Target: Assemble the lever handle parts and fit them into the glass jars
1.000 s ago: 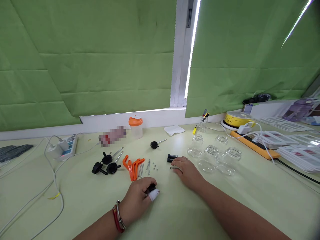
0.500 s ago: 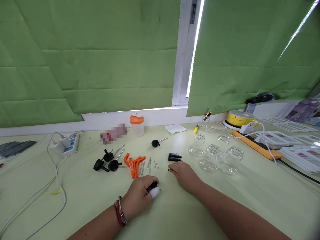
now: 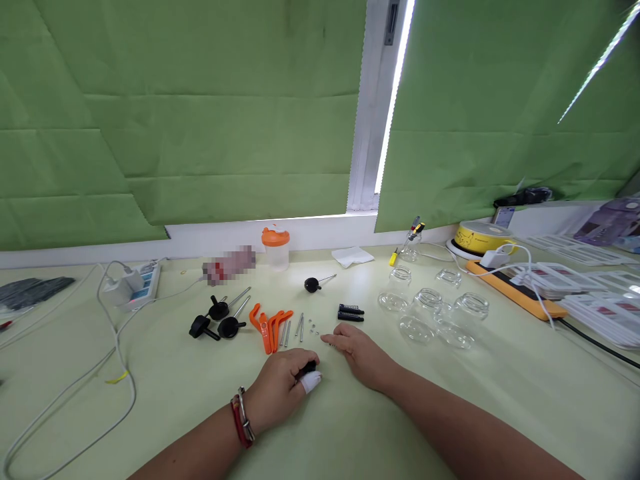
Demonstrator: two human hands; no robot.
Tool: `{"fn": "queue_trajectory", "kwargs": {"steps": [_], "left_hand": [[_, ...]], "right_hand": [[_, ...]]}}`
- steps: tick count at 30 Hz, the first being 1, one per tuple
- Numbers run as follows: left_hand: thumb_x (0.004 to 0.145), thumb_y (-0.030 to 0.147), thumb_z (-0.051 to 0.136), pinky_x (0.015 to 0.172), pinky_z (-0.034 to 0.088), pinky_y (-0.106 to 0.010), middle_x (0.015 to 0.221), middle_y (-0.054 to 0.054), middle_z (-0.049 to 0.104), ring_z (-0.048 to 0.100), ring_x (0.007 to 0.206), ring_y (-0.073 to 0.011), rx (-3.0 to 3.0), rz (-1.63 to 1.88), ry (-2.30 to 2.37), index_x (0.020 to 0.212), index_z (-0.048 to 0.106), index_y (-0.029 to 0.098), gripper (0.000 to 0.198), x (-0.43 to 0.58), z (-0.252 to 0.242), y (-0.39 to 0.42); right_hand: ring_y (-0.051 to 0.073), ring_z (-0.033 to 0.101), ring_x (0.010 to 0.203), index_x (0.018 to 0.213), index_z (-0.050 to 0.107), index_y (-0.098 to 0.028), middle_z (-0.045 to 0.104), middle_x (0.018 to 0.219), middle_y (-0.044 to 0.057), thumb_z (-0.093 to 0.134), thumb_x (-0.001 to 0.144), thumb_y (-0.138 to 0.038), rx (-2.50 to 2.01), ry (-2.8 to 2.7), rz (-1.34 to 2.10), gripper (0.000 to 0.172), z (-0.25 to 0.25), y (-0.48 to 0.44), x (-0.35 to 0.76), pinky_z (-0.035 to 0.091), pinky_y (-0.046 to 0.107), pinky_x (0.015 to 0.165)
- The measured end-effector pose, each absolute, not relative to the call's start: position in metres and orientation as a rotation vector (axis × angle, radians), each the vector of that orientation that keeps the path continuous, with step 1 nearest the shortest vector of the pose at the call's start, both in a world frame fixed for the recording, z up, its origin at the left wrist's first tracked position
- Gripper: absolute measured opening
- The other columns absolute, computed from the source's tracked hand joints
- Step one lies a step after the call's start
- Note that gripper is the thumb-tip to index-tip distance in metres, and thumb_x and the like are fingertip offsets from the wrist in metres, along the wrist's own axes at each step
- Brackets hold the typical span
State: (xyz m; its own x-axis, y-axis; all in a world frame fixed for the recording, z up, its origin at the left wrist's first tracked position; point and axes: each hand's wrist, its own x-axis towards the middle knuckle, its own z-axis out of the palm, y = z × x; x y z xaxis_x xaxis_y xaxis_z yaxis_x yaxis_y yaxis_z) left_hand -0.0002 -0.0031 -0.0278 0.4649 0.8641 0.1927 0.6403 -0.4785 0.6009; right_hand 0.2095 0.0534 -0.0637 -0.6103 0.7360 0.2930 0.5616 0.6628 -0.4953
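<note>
My left hand (image 3: 285, 383), white tape round its thumb, is closed on a black plastic part (image 3: 307, 368) that is mostly hidden by the fingers. To its right, my right hand (image 3: 363, 353) is low over the table, holding a small metal spring (image 3: 331, 345) under its fingers. The spring is barely visible. Just beyond the fingertips lie several tiny nuts (image 3: 313, 327). Several long screws (image 3: 300, 327) lie beside orange plastic handles (image 3: 270, 328). Behind my right hand are black plastic pieces (image 3: 351, 313) with a spring on one.
Black lids with metal rods (image 3: 230, 327) lie left, another black lid (image 3: 313, 285) further back. Several clear glass jars (image 3: 419, 317) stand right, beside an orange power strip (image 3: 520, 293). An orange-lidded cup (image 3: 276, 248) is at the back; white cables (image 3: 117, 340) run along the left.
My right hand has moved a little left, away from the black pieces and toward the nuts, with the spring. My left hand stays closed on the black part, almost unmoved.
</note>
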Motion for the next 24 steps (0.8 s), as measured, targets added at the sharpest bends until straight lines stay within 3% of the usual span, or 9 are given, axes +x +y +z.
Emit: {"fn": "queue_trajectory", "kwargs": {"steps": [11, 24], "left_hand": [[0.085, 0.028, 0.047, 0.065, 0.043, -0.025, 0.079, -0.001, 0.063, 0.055, 0.069, -0.0144, 2.269, 0.669, 1.242, 0.092, 0.060, 0.019, 0.017, -0.001, -0.029, -0.003], [0.084, 0.025, 0.049, 0.066, 0.044, -0.025, 0.081, -0.001, 0.064, 0.057, 0.071, -0.0144, 2.262, 0.683, 1.234, 0.094, 0.061, 0.020, 0.016, -0.002, -0.032, -0.002]], "right_hand": [[0.016, 0.055, 0.089, 0.101, 0.059, -0.021, 0.056, 0.101, 0.005, 0.039, 0.087, -0.010, -1.006, -2.271, 0.652, 0.028, -0.063, 0.058, 0.214, 0.044, 0.030, 0.081], [0.015, 0.058, 0.077, 0.078, 0.062, -0.021, 0.065, 0.081, 0.000, 0.051, 0.074, -0.008, -1.120, -2.118, 0.844, 0.018, -0.051, 0.064, 0.235, 0.045, 0.026, 0.072]]}}
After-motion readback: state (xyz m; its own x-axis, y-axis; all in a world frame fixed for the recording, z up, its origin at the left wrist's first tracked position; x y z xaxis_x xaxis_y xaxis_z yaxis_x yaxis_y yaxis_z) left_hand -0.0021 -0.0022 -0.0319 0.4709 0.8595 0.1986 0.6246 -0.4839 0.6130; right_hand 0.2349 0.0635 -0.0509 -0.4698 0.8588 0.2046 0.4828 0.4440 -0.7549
